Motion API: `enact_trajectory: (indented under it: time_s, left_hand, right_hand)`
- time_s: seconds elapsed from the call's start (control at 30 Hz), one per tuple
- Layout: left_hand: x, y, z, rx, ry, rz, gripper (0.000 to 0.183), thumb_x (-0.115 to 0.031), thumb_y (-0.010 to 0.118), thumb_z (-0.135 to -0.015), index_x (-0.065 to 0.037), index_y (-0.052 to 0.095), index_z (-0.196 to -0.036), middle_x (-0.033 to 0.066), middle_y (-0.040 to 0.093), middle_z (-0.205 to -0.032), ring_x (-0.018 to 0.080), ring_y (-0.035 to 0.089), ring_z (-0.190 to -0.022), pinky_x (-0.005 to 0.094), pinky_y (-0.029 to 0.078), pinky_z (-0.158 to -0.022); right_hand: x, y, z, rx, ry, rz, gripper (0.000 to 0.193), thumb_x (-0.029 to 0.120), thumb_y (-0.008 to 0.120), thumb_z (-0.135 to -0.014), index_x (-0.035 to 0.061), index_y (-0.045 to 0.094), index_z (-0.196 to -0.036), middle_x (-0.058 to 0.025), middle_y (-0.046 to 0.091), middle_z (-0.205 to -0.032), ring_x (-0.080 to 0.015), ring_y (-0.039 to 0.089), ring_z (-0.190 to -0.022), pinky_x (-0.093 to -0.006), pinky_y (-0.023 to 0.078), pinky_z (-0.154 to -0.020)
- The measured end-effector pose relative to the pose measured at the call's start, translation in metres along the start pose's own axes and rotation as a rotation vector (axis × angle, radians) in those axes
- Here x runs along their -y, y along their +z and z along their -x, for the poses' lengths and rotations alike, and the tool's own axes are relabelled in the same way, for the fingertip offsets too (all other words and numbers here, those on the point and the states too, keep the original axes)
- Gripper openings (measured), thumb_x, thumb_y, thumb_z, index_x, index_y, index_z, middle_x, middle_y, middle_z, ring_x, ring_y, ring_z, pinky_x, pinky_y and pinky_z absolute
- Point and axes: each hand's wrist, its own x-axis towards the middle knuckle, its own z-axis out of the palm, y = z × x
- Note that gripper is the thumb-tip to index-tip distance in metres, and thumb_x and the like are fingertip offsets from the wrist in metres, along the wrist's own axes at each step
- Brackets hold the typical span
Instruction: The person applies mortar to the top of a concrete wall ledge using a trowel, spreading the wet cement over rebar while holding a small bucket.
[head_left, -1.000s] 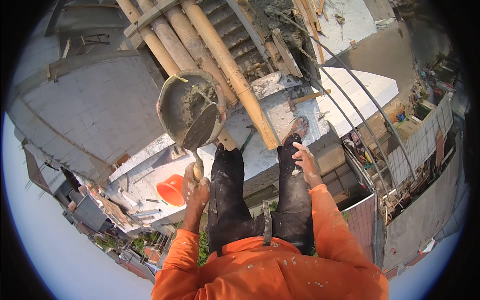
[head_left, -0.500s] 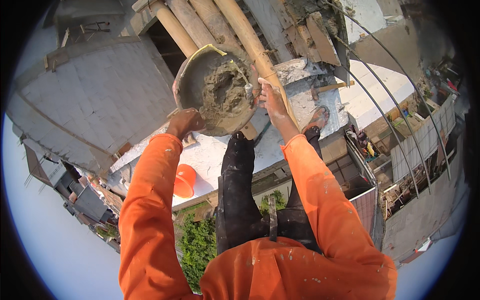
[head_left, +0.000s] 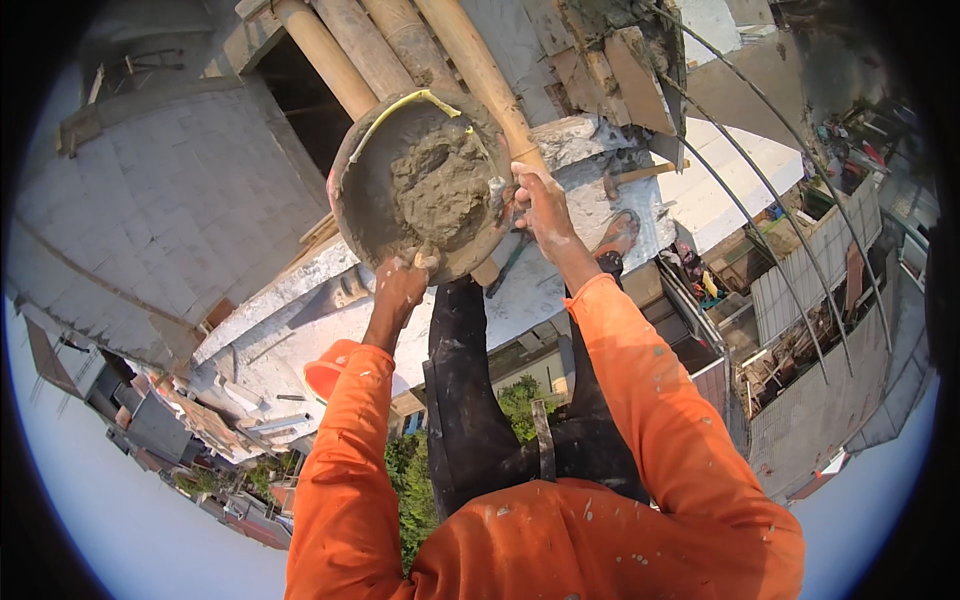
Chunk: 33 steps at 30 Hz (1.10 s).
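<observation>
A round bucket (head_left: 352, 215) with a pale yellow handle strip rests tilted toward me, against the ends of bamboo poles. Wet grey mortar (head_left: 440, 185) lies heaped inside it. My right hand (head_left: 543, 210) is closed at the bucket's right rim, near the handle's end, with fingers curled over the edge. At the near rim, my left hand (head_left: 400, 285) is closed, fingertips at the mortar's edge. A small light tan piece shows at its fingers; what it is cannot be made out.
Thick bamboo poles (head_left: 480, 70) lie beyond the bucket. A hammer (head_left: 640, 174) rests on the white-splashed ledge by my foot (head_left: 618, 235). An orange container (head_left: 328, 370) stands near my left forearm. Bent steel rods (head_left: 770, 135) arch at the right, and the ledge drops toward greenery below.
My left hand has moved from the bucket's left rim to its near rim and closed there. The mortar's hollow now looks filled and lumpier. My right hand stays at the right rim.
</observation>
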Motion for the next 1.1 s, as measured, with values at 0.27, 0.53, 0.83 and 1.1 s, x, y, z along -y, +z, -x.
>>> enact_trajectory:
  time_s: [0.27,0.53,0.83,1.1]
  left_hand:
    - [-0.02,0.004,-0.006,0.073,-0.161,0.297,0.024,-0.025,0.057,-0.085,-0.006,0.066,-0.096,0.0051,0.055,-0.06,0.0145,0.053,-0.047,0.0298,0.043,-0.048]
    - [-0.001,0.0,0.018,0.203,-0.344,0.642,0.03,-0.024,0.06,-0.085,-0.004,0.063,-0.107,0.0041,0.057,-0.066,0.014,0.054,-0.051,0.0283,0.045,-0.047]
    - [0.001,-0.003,0.064,0.057,-0.283,0.675,0.017,-0.024,0.054,-0.089,-0.007,0.057,-0.086,0.0042,0.053,-0.062,0.0129,0.052,-0.048,0.0263,0.042,-0.044]
    - [-0.016,-0.004,0.119,-0.083,-0.347,0.705,0.016,-0.019,0.055,-0.089,-0.003,0.056,-0.09,0.0047,0.054,-0.062,0.0134,0.052,-0.047,0.0267,0.043,-0.044]
  right_hand:
    - [-0.002,0.0,-0.005,-0.032,0.003,0.043,0.04,0.039,0.05,-0.089,0.0128,0.059,-0.118,0.0015,0.046,-0.079,-0.0082,0.05,-0.068,-0.0208,0.043,-0.049]
    - [-0.013,-0.012,-0.007,-0.002,0.013,0.019,0.054,0.047,0.052,-0.082,0.0091,0.059,-0.12,-0.0039,0.054,-0.099,-0.0113,0.055,-0.078,-0.0232,0.043,-0.05]
    - [-0.019,-0.014,-0.001,0.105,-0.046,-0.015,0.054,0.049,0.043,-0.092,0.0158,0.051,-0.133,-0.0001,0.044,-0.089,-0.0148,0.047,-0.087,-0.0326,0.041,-0.076]
    - [-0.04,-0.045,0.009,0.104,0.008,-0.047,0.053,0.054,0.044,-0.09,0.017,0.056,-0.127,-0.0019,0.049,-0.088,-0.0152,0.051,-0.09,-0.0368,0.041,-0.076]
